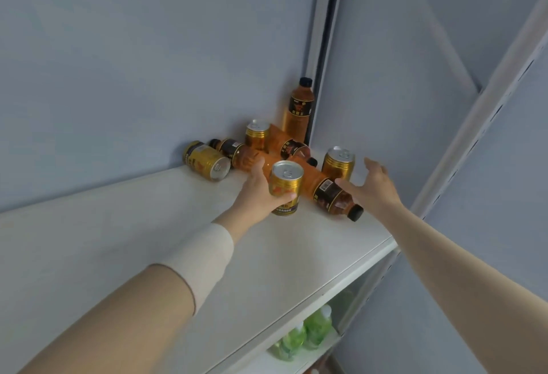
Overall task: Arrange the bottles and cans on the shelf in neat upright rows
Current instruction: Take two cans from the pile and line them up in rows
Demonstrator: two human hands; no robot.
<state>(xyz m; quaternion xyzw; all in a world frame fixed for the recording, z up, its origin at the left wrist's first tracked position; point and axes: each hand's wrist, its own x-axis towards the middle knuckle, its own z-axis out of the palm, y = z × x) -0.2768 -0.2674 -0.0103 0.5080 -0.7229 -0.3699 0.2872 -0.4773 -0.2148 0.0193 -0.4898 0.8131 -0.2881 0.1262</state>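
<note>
Where the drinks crowd into the back corner of the white shelf (166, 225), several overlap: a lying bottle (237, 155) is partly hidden behind the left hand (258, 192), another lying bottle (289, 145) has its base behind a small upright can (257, 135), and the labels are too small to read. One tall bottle (298, 109) stands upright against the corner post. A can on its side (206, 160) lies at the left of the cluster, and an upright can (338, 163) stands at the right. Green bottles (305, 335) on the lower shelf are blurred and partly cut off by the shelf edge. Most of the shelf toward the left and front lies bare; the front edge runs diagonally down to the right. The left hand's fingers wrap the front can (286, 186), thumb across its label, holding it upright on the shelf. The right hand (372, 186) has its fingers spread, palm turned toward a long lying bottle (329, 191) just beside it; whether they touch cannot be told.
</note>
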